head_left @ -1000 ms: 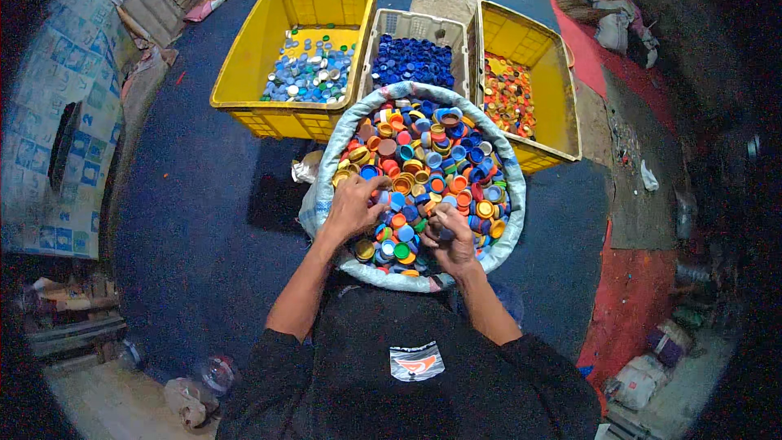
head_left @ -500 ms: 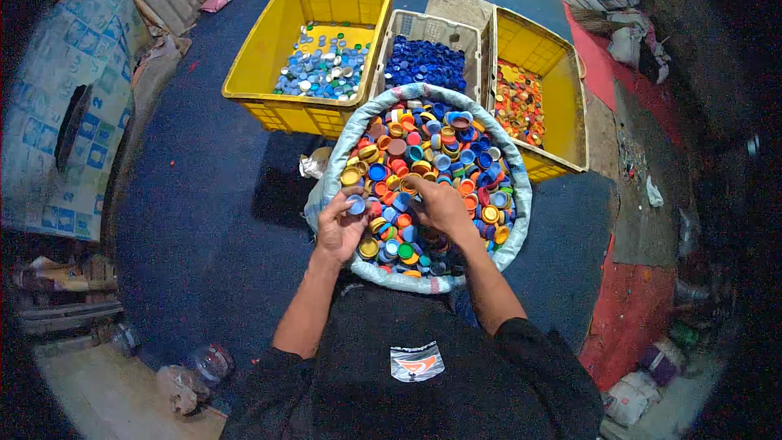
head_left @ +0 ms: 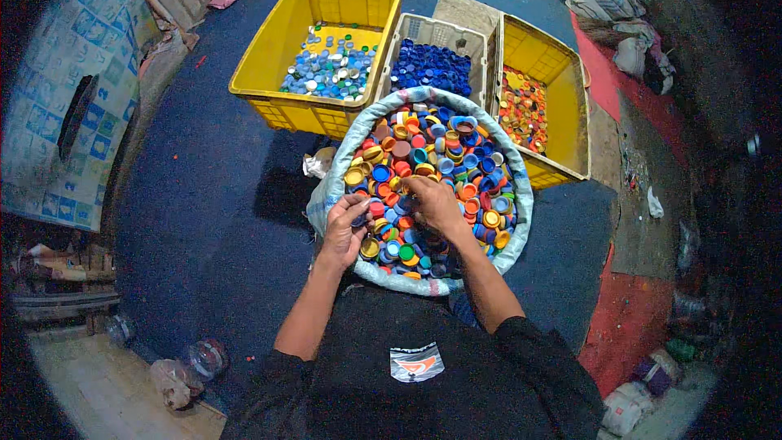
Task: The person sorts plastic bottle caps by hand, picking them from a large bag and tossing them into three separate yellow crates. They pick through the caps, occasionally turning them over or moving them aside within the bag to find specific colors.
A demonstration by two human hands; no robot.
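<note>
A round sack [head_left: 521,195] with a rolled pale-blue rim stands in front of me, heaped with bottle caps [head_left: 399,149] of many colours. At its left rim my left hand [head_left: 342,232] is closed on a blue bottle cap [head_left: 358,218], partly covered by the fingers. Over the middle of the heap, my right hand [head_left: 440,209] bends its fingers down among the caps. Those fingertips are partly hidden, so what they pinch does not show.
Beyond the sack stand a yellow crate [head_left: 269,57] with light-blue, white and green caps, a whitish crate [head_left: 444,30] of dark-blue caps, and another yellow crate [head_left: 566,114] with orange and red caps. Dark-blue floor covering [head_left: 187,220] lies to the left.
My left fingers have turned and closed further over the cap, hiding its light-blue face. The right hand stays over the heap's middle. The whole view has shifted slightly.
</note>
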